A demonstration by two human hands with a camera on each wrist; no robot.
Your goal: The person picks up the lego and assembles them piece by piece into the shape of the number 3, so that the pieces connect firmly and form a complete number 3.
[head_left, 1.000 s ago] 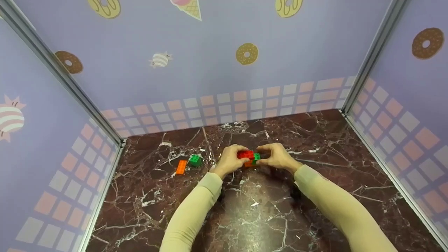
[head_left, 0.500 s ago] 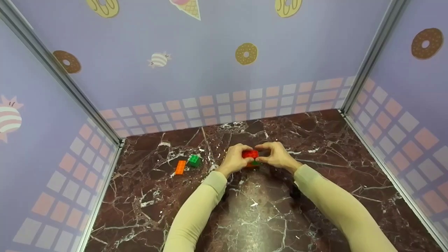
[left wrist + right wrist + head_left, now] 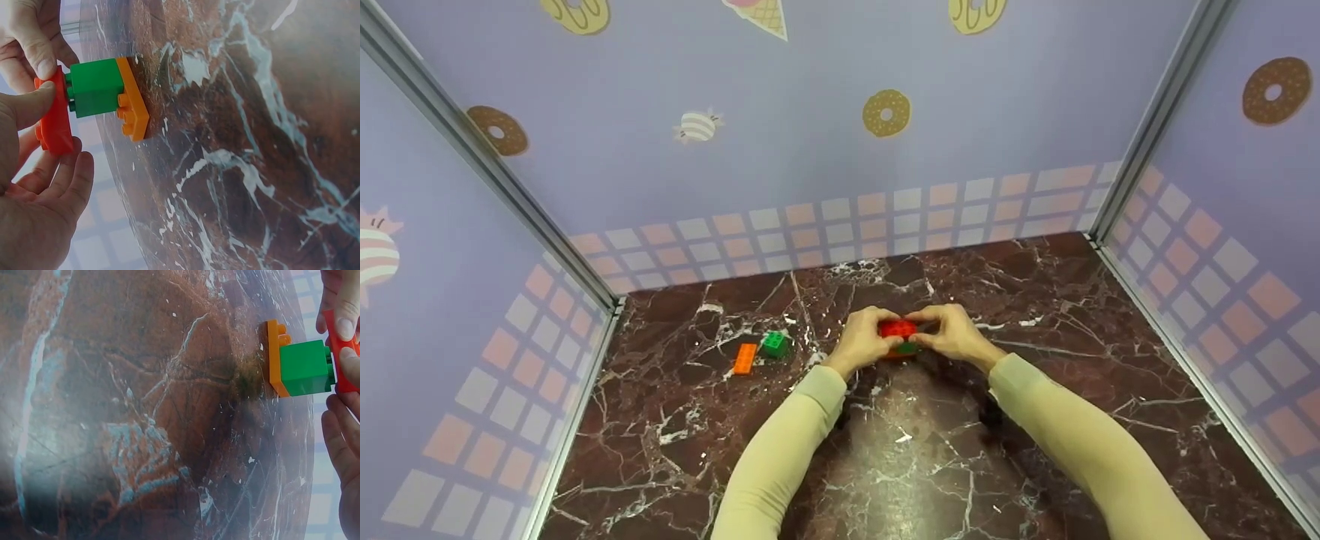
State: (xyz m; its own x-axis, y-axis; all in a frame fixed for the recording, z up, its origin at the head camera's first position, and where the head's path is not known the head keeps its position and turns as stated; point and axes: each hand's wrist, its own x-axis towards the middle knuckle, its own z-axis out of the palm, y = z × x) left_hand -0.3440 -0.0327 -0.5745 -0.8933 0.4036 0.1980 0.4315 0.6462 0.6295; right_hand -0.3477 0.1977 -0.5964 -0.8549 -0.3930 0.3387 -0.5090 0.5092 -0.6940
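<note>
My left hand [image 3: 861,343] pinches the left part of a red toy building brick [image 3: 58,124] between thumb and fingers. On its right part, my right hand [image 3: 952,334] has its thumb and fingertips, the two thumbs close together. Right under the red brick is a square green brick [image 3: 97,87], whose studs show in a narrow gap between the two. The green brick stands on one end of a flat orange brick [image 3: 274,360], which lies on the marbled table and has bare studs at its other end.
Off to the left lie another orange flat brick [image 3: 745,359] and another green brick [image 3: 775,344], side by side on the dark marbled table [image 3: 675,465]. Patterned purple panels [image 3: 780,150] enclose the table at the back and both sides.
My left hand has moved a little to the right with the red brick, which now covers the green brick's top. The right hand's fingers have come onto the red brick.
</note>
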